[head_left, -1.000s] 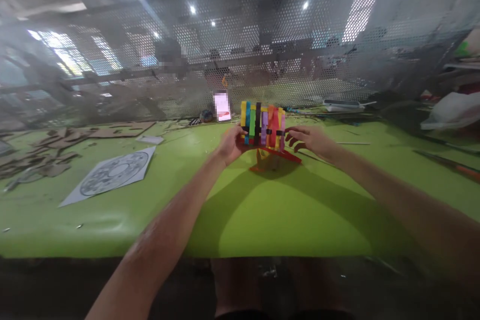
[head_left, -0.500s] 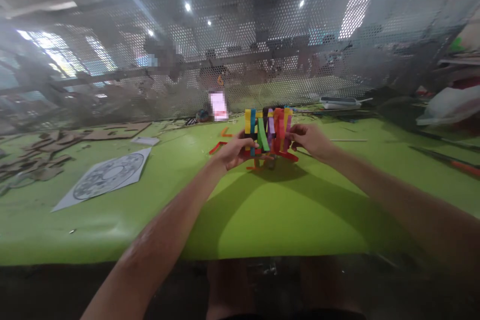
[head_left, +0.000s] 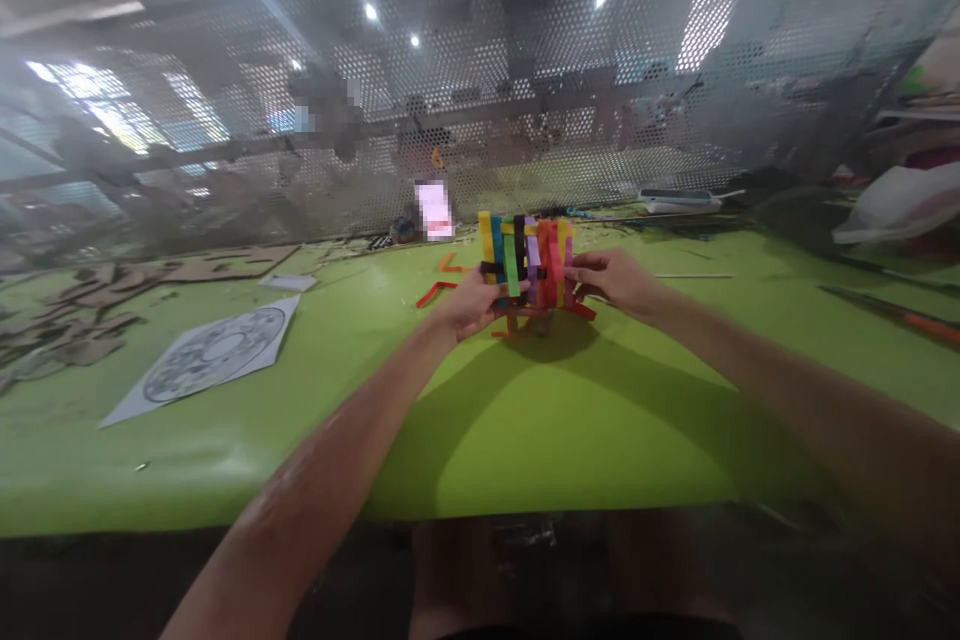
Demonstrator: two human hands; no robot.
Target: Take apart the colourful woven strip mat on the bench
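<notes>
Between my two hands, just above the green table, is a piece woven from colourful strips (head_left: 551,260), in yellow, blue, green, black, purple and red. My left hand (head_left: 480,304) grips its lower left side, the fingers partly hidden behind it. At its right edge, my right hand (head_left: 604,275) pinches a purple strip with thumb and fingertips. A bent red strip (head_left: 435,291) and an orange strip (head_left: 452,265) lie on the table beyond my left hand. More red and orange strips show underneath the woven piece.
On the green table (head_left: 570,440), a printed paper (head_left: 180,375) and cardboard scraps (head_left: 97,320) lie to the left. A lit phone (head_left: 433,208) stands at the back by a perforated metal screen (head_left: 517,110). An orange-handled tool (head_left: 926,322) and a white tray (head_left: 679,202) are rightward.
The woven piece has shifted slightly left and turned a little in my hands. My right hand remains at its right edge.
</notes>
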